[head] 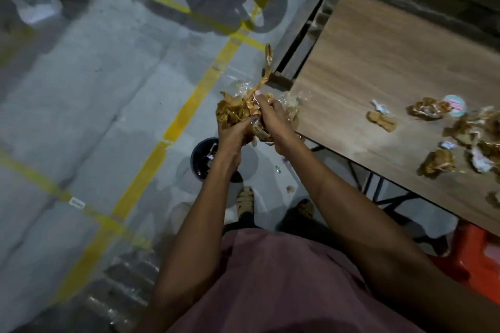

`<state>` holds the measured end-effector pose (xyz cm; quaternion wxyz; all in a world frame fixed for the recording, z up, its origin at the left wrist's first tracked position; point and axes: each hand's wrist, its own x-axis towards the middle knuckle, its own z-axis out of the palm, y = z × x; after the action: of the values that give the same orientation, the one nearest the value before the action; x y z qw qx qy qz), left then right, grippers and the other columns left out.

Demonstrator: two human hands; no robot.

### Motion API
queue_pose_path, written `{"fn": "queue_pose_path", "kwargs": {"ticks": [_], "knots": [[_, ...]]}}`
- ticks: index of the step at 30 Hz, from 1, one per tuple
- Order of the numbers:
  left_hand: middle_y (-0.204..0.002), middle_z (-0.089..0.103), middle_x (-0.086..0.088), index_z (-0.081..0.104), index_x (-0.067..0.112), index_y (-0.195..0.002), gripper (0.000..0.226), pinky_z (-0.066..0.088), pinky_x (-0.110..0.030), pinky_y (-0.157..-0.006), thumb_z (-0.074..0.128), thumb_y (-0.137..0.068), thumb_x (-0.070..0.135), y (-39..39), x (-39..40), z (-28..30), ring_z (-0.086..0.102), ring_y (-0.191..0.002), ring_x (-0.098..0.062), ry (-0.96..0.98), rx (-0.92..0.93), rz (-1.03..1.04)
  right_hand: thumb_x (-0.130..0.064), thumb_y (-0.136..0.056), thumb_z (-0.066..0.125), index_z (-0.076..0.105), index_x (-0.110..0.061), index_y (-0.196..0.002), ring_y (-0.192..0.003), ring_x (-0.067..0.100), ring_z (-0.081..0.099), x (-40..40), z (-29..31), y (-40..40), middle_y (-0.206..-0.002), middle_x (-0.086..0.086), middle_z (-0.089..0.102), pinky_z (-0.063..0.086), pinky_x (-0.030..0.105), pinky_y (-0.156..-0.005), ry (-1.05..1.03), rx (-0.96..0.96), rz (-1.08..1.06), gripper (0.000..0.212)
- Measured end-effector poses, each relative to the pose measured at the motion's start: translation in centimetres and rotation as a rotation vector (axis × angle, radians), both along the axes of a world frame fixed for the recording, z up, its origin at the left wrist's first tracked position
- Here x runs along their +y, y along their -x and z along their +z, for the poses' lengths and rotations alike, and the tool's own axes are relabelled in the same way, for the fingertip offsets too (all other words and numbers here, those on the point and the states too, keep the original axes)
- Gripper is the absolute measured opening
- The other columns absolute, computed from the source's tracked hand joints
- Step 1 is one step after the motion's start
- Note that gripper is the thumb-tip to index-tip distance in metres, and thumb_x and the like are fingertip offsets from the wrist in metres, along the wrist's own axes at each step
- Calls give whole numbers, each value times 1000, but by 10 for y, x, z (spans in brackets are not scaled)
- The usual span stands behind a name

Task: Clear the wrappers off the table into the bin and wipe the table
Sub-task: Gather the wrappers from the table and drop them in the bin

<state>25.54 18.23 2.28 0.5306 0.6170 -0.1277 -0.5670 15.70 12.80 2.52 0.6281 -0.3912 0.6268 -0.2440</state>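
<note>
Two hands [251, 124] are sharing one wrapper bundle [238, 111]. One bin [201, 157] is standing on the floor. Roughly seven crumpled wrappers [428, 108] are lying on one desk [378, 62].

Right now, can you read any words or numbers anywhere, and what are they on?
No text here can be read.
Round teal and white sticker on the table: pink marks, too blurred.
Small white scrap among the table wrappers: too small.
White tag on the floor: nothing legible.
Bundle of wrappers in both hands: no print legible.
</note>
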Motion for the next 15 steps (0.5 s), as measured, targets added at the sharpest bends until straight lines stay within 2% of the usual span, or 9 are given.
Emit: {"fn": "queue_pose_path", "kwargs": {"ticks": [2,4,6,8,10,13,15], "knots": [[-97,74,-7,59,23,-110,41,61,-39,-75,80,-81,3,-19,12,-6,74,-78,-15,-37,3,61,-92,-67,56,50,-18,-140,-122,24,62,5,-19,-25,-138,6,62,52,50,-104,-42,11,27,104],[-90,65,-4,46,24,-100,40,59,-29,-61,73,-87,-3,-35,24,-13,69,-60,-3,-98,3,118,-99,-59,57,52,-19,-141,-124,24,62,12,-36,-49,-141,5,61,53,50,-103,-101,17,57,115],[-88,61,-5,43,19,-101,38,55,-22,-47,73,-88,-1,-53,35,-20,65,-50,1,-173,-3,161,-95,-66,57,48,-21,-149,-129,23,57,21,-46,-70,-149,1,54,50,47,-103,-169,0,115,112],[-93,67,-8,49,18,-101,36,54,-22,-45,78,-85,2,-75,41,-36,68,-54,-2,-235,5,191,-93,-71,55,49,-21,-149,-127,26,58,25,-59,-89,-148,2,55,52,51,-103,-236,12,134,106],[-99,73,-13,61,14,-106,36,56,-25,-48,85,-79,7,-95,43,-53,74,-65,-11,-290,6,225,-84,-84,51,48,-16,-149,-124,28,58,28,-70,-104,-141,4,56,53,52,-101,-280,33,145,94],[-109,75,-14,63,7,-126,69,60,-32,-55,93,-65,18,-114,43,-78,77,-84,-24,-336,6,274,-79,-91,45,42,-13,-154,-134,31,53,29,-93,-124,-152,10,50,52,48,-99,-311,54,169,92],[-111,75,-11,63,8,-128,70,61,-30,-57,94,-65,16,-123,42,-95,76,-86,-22,-352,-11,301,-81,-91,42,40,-13,-155,-135,32,52,29,-111,-135,-155,11,47,52,48,-101,-329,64,180,93]]}}
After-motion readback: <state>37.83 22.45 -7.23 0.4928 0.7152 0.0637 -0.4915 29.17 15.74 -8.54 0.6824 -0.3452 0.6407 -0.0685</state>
